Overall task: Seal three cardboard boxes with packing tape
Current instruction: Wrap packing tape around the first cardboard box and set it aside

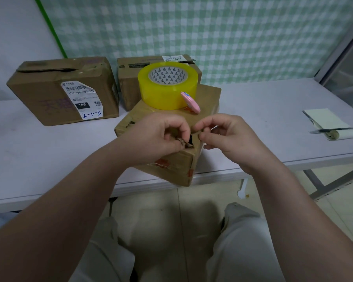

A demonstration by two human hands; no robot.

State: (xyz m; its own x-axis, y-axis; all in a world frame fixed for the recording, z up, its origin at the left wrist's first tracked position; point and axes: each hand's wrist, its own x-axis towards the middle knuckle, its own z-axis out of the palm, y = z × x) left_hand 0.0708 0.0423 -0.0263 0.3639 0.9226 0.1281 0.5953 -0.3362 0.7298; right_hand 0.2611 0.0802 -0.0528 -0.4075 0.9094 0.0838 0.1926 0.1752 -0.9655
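Head view: noted near box [171, 165] askew at counter [273, 123] front edge, carrying yellow tape roll [167, 88] flat on top, pink cutter [191, 102] leaning against it; saw left grip [161, 133] pinching torn flap [183, 142] on box top; right grip [228, 135] just beside, fingers curled, cannot tell whether pinching anything; logged left box [49, 94] and rear box [127, 90] behind.

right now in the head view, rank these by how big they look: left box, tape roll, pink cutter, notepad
1. left box, clearly largest
2. tape roll and notepad: they look about alike, and the frame edge cuts off the notepad, so I won't rank them
3. pink cutter, smallest
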